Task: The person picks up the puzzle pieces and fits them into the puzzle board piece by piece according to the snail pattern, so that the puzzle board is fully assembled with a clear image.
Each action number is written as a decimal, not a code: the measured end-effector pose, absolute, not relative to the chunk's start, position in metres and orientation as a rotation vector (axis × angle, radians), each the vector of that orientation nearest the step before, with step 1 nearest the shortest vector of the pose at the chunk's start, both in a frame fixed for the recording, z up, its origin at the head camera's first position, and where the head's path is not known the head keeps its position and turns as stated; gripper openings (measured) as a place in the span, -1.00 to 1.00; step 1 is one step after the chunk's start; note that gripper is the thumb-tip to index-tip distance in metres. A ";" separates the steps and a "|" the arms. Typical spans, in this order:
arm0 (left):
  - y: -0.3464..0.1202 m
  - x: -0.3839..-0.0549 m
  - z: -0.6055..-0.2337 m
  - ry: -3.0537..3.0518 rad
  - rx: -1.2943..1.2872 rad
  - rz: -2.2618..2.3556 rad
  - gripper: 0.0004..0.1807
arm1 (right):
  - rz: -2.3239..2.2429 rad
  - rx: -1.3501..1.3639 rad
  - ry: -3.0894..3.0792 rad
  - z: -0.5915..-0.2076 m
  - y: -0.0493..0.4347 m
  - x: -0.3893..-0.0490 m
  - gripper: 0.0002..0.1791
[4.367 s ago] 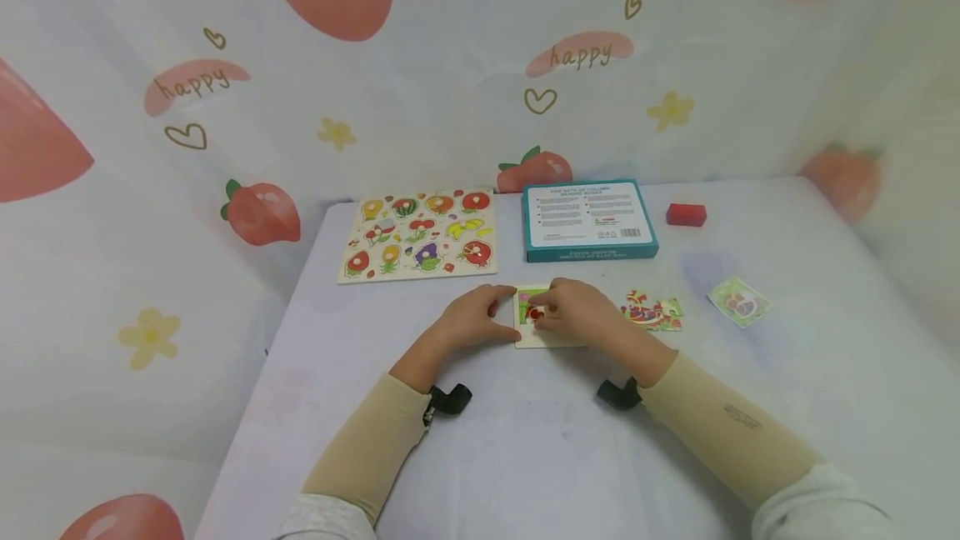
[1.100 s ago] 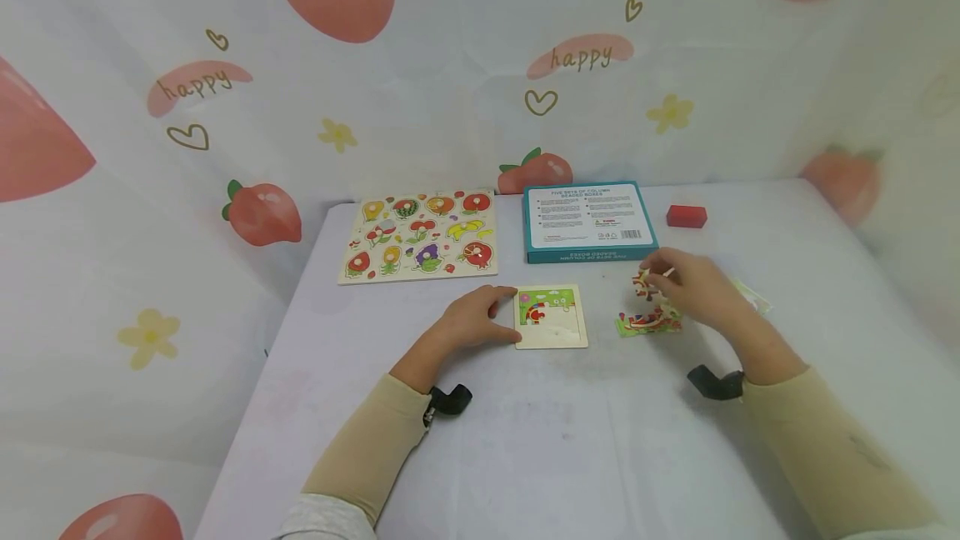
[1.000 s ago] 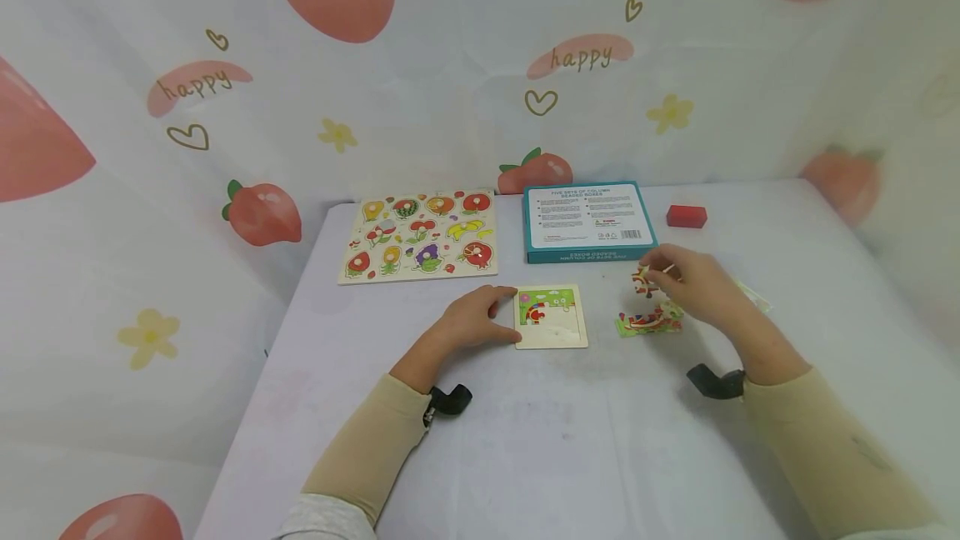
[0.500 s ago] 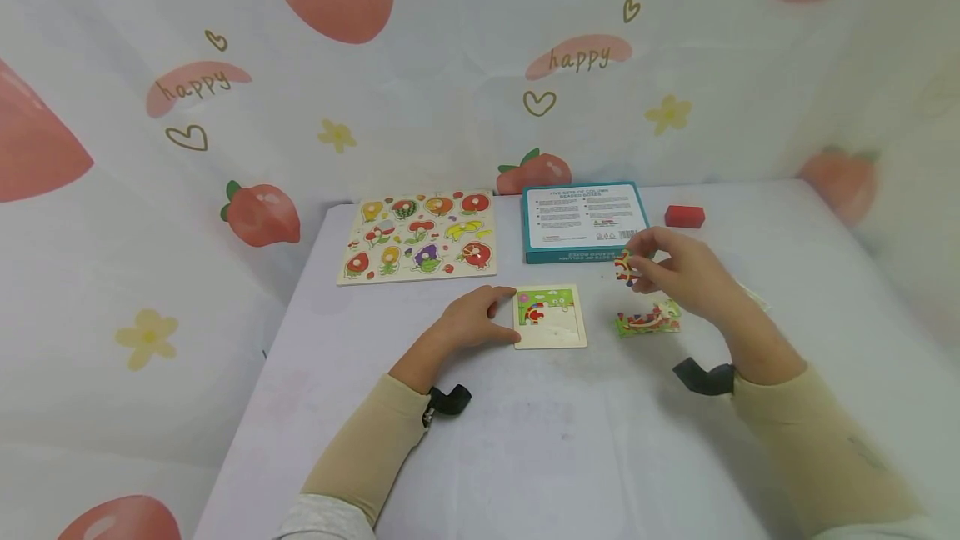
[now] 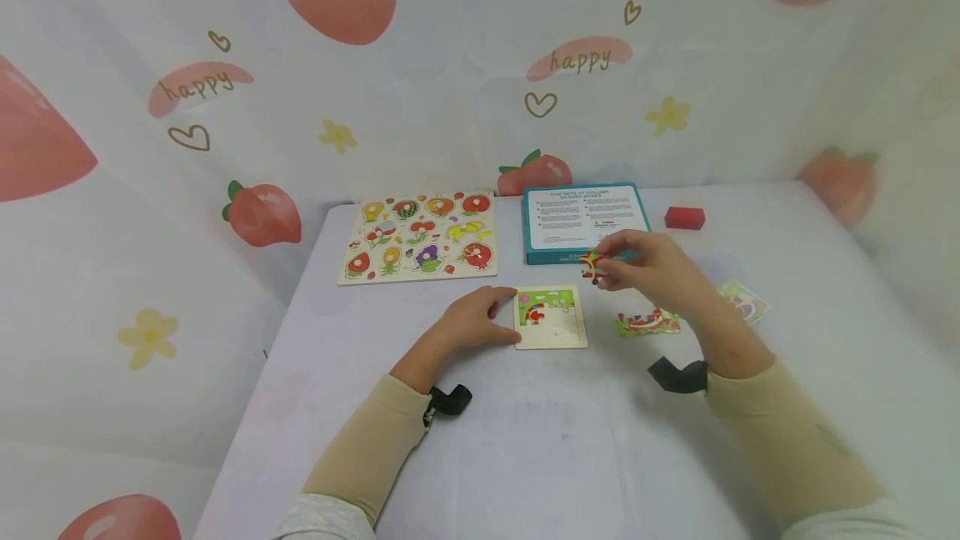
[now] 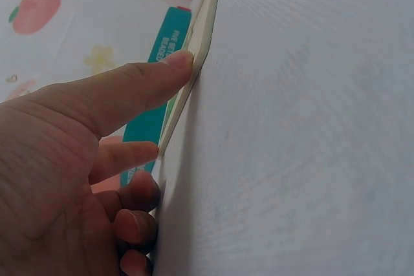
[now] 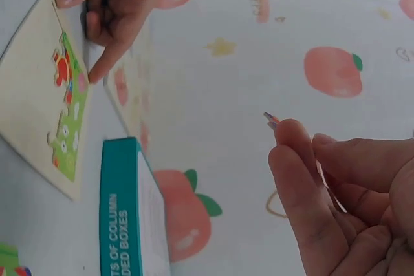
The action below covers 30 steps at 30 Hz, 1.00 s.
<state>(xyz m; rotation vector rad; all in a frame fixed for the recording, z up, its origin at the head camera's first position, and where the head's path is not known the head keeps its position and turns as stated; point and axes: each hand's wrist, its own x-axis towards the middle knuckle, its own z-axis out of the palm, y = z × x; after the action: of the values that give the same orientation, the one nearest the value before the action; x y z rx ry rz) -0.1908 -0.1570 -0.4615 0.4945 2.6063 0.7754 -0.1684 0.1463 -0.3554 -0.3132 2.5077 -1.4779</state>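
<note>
My left hand (image 5: 474, 319) rests at the left side of a small square jigsaw tray (image 5: 551, 335). Its thumb and index finger touch two corners, and the other fingers curl underneath in the left wrist view. Several joined pieces with green and red print fill the tray's top and left; bare wood shows elsewhere. Above the tray's upper right, my right hand (image 5: 654, 269) pinches a red and yellow jigsaw piece (image 5: 589, 263) between thumb and fingers. In the right wrist view only a thin edge of the piece (image 7: 272, 120) shows. More jigsaw pieces (image 5: 645, 324) lie right of the tray.
Behind the tray stand a fruit peg puzzle board (image 5: 412, 233) on the left and a teal-edged flat box (image 5: 581, 219). A red block (image 5: 685, 217) sits at the back right. A small picture card (image 5: 746, 303) lies right, partly behind the right forearm.
My right hand left the tray, picked up a jigsaw piece from the loose ones at right, and has carried it left toward the tray. My left hand has stayed put.
</note>
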 end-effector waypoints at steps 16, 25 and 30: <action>-0.157 -0.191 -0.463 2.613 0.491 0.772 -0.09 | -1.534 -0.266 2.320 -0.377 0.122 -0.179 -0.55; -0.157 -0.192 -0.463 2.606 0.485 0.780 -0.09 | -1.527 -0.272 2.267 -0.399 0.116 -0.187 -0.52; -0.157 -0.192 -0.462 2.605 0.482 0.773 -0.08 | -1.449 -0.217 2.294 -0.411 0.112 -0.190 -0.50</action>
<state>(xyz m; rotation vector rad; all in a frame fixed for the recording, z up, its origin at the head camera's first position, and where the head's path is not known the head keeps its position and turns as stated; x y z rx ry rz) -0.1920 -0.1569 -0.4618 0.4818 2.6053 0.7733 -0.1899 0.1116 -0.4111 -0.2170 2.2944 -1.4490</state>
